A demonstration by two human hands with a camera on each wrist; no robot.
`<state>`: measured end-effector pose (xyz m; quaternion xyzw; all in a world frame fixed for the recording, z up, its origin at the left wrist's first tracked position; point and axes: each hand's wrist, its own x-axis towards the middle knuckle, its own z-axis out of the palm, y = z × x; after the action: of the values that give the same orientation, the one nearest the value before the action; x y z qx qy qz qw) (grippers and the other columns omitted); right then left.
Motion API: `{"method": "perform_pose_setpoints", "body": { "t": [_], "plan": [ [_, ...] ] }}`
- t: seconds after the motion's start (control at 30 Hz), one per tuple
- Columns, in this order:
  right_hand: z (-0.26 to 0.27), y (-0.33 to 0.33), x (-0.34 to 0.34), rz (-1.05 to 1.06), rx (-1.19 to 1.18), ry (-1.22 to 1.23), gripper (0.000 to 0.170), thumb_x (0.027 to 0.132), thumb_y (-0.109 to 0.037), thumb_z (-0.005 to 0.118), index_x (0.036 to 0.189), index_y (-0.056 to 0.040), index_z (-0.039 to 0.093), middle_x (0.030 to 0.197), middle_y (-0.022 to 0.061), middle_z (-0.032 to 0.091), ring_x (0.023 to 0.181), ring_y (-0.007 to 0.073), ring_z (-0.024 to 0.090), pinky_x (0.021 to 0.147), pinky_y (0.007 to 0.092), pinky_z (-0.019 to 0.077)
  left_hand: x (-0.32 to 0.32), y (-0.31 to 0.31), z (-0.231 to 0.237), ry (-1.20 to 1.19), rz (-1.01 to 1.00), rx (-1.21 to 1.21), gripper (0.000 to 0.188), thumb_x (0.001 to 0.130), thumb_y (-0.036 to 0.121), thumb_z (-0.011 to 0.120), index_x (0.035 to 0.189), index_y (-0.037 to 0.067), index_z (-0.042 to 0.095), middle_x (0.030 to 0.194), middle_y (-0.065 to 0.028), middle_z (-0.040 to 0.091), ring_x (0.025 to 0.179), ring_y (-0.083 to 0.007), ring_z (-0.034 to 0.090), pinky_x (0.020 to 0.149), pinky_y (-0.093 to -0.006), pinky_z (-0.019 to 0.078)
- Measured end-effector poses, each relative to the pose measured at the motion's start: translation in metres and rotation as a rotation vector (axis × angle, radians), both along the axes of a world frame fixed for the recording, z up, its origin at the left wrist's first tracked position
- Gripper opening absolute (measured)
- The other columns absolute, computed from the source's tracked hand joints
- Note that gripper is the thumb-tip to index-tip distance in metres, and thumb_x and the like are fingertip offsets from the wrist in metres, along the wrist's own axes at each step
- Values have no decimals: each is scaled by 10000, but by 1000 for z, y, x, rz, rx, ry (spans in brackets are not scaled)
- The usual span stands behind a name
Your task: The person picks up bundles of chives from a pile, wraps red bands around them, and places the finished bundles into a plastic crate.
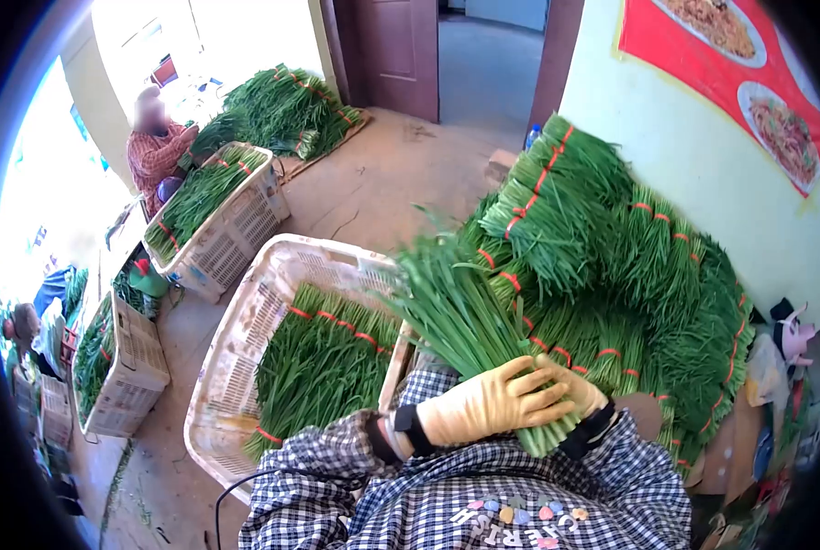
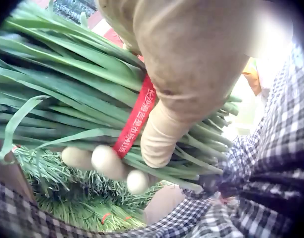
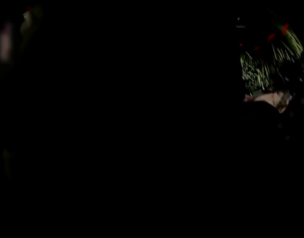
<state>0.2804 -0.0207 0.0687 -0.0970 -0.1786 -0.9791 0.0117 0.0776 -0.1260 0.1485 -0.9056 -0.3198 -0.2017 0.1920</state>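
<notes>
A bundle of long green leaves with pale stalks lies across the front of the person's body, leaf ends up and to the left. The gloved left hand is wrapped over its stalk end. Beside it, the gloved right hand grips the same bundle, partly hidden behind the left fingers. In the left wrist view a gloved thumb presses the stalks beside a printed red band, and several fingertips show under the bundle. The right wrist view is nearly black.
A white crate with banded bundles stands at the left of the body. A large pile of banded bundles rises on the right against the wall. Farther back are another filled crate, a seated person and another pile.
</notes>
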Motion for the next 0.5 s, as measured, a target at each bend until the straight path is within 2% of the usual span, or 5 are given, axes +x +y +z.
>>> {"method": "perform_pose_setpoints", "body": {
  "t": [0.07,0.1,0.3,0.33,0.5],
  "plan": [
    [9,12,0,-243,1570,-794,514,1076,-283,570,1516,-48,446,1265,82,625,1178,210,626,1002,379,565,-11,-13,-1,-132,103,-63,748,852,151,634,1571,200,433,1549,-40,482,1370,-250,510,1108,-428,480],
    [39,8,-8,-298,1239,-637,523,1069,-237,566,1527,-19,439,1391,101,605,1250,202,596,1073,337,508,-15,-21,-12,-158,191,-106,773,843,164,643,1586,206,435,1605,-25,453,1398,-249,503,1137,-432,452],
    [30,0,-19,-494,1658,-893,964,941,-363,791,1607,72,247,1557,210,464,1417,307,482,1181,402,405,-7,-24,-101,-1741,137,-957,777,1026,214,706,1602,-49,257,1553,-219,439,1393,-284,490,1175,-425,408],
    [7,7,-14,-468,1810,-1013,1016,932,-361,807,1622,82,207,1589,228,430,1451,323,446,1196,408,388,2,-22,-109,-1559,367,-830,815,1021,209,713,1618,-43,219,1555,-190,431,1373,-260,492,1171,-409,407],
    [63,-19,-37,-702,1663,-845,987,933,-264,819,1632,58,200,1615,209,405,1481,275,405,1225,398,347,-18,-15,-79,-1554,194,-910,906,972,131,766,1652,22,177,1542,-172,438,1321,-227,529,1125,-385,452]
  ]
}}
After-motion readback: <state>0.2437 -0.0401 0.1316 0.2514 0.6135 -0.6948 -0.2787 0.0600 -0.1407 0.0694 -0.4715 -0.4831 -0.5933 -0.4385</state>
